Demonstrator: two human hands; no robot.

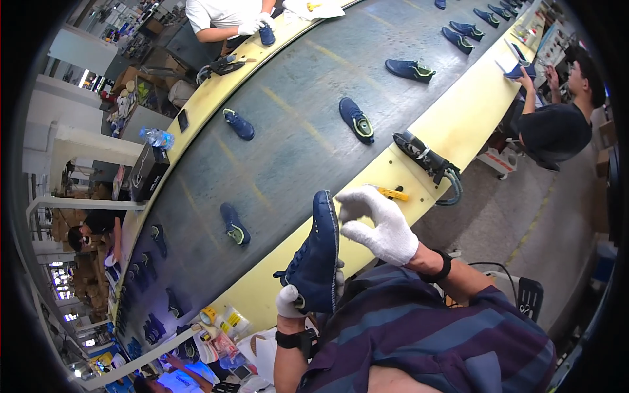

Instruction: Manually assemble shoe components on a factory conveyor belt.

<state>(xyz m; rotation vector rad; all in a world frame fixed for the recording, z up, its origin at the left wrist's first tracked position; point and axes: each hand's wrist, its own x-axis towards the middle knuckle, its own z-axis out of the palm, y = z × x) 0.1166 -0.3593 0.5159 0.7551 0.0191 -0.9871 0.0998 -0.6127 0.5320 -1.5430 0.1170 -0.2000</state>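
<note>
A dark blue shoe upper (313,255) is held up on its side, toe away from me, with its laced side facing left. My left hand (290,300), in a white glove, grips it at the heel end, thumb by the collar and fingertips showing past the sole edge. Just right of the toe is my gloved right hand (383,226), its thumb and fingers apart and curved toward the shoe's edge. Nothing shows between those fingers. The underside of the shoe is turned away from view.
Beyond the shoe runs a grey conveyor belt (282,164) carrying several blue shoes, among them one shoe (357,120) nearby. Its yellow ledge (373,173) bears a black cabled tool (422,155) and a yellow cutter (393,193). Co-workers sit along both sides, one (557,124) at right.
</note>
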